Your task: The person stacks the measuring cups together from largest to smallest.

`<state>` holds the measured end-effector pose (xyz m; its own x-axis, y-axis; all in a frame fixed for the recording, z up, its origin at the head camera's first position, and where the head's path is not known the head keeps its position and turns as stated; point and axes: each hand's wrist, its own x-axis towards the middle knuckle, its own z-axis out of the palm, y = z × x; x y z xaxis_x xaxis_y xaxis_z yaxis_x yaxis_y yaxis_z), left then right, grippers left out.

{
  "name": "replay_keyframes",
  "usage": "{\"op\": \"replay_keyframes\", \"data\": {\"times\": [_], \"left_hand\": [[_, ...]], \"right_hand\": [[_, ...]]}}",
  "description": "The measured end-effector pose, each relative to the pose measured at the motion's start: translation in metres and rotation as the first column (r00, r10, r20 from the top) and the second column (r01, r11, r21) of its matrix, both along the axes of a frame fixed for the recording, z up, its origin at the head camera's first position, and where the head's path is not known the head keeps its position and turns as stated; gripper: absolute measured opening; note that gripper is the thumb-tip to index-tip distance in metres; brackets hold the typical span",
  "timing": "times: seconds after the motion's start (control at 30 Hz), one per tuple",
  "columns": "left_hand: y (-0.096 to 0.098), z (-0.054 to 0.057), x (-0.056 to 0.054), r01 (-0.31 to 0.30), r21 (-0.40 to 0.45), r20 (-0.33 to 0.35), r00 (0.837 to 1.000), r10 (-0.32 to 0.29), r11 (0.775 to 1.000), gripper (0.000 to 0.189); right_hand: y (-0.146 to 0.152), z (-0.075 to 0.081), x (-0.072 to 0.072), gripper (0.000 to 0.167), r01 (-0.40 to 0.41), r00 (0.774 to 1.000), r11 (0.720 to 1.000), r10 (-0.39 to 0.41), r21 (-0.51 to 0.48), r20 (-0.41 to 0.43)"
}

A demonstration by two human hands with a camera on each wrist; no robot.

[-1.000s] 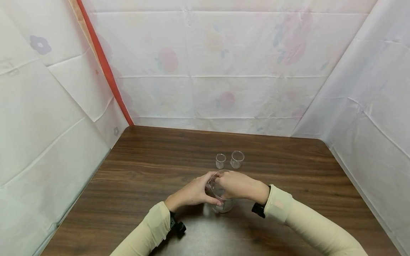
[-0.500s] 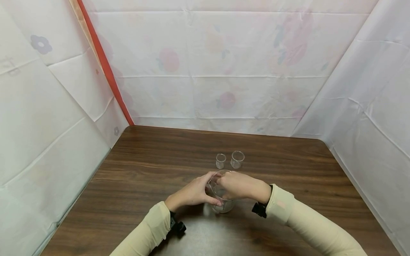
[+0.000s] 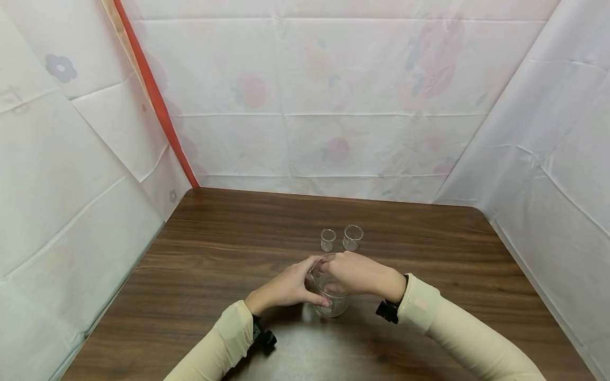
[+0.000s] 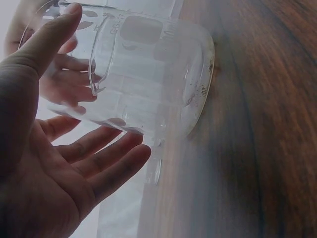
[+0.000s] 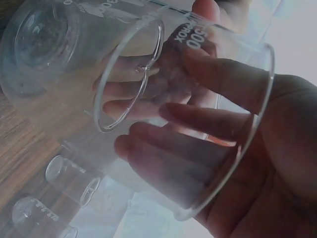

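Note:
A large clear glass beaker (image 3: 337, 308) stands upright on the table, with a smaller glass beaker (image 5: 102, 94) inside it. My left hand (image 3: 287, 286) holds the large beaker round its left side, thumb in front and fingers behind. Through its mouth reaches my right hand (image 3: 361, 273), with the thumb and fingers inside the glass. In the right wrist view those fingers (image 5: 166, 156) are spread and appear apart from the inner beaker's rim. Reflections in the glass make exact contact hard to judge.
Behind the large beaker stand two small beakers, a narrow one (image 3: 328, 241) on the left and a wider one (image 3: 352, 238) on the right. Hanging printed sheets (image 3: 295, 143) border the brown wooden table (image 3: 229, 233) at the back and sides.
My right hand has risen slightly and shifted a little to the right within the large beaker's mouth. My left hand and the beakers on the table keep their places.

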<state>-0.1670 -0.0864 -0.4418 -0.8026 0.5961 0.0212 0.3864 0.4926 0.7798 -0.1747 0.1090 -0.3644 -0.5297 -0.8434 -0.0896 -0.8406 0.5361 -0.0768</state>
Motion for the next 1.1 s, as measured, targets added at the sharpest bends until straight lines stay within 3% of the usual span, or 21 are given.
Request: {"op": "replay_keyframes", "data": {"times": [0.23, 0.83, 1.1], "left_hand": [[-0.002, 0.000, 0.000, 0.016, 0.010, 0.006, 1.000, -0.016, 1.000, 0.088], [0.000, -0.002, 0.001, -0.006, -0.006, -0.048, 0.999, 0.006, 1.000, 0.089], [0.000, -0.001, 0.001, -0.013, -0.025, -0.056, 0.998, 0.012, 1.000, 0.091]], "right_hand": [[0.002, 0.002, 0.001, 0.032, -0.030, 0.999, 0.998, 0.031, -0.046, 0.021], [0.008, 0.013, 0.001, 0.025, -0.031, 0.998, 0.989, 0.022, -0.142, -0.062], [0.011, 0.014, -0.002, 0.026, -0.071, 0.991, 0.983, 0.050, -0.172, -0.123]]}}
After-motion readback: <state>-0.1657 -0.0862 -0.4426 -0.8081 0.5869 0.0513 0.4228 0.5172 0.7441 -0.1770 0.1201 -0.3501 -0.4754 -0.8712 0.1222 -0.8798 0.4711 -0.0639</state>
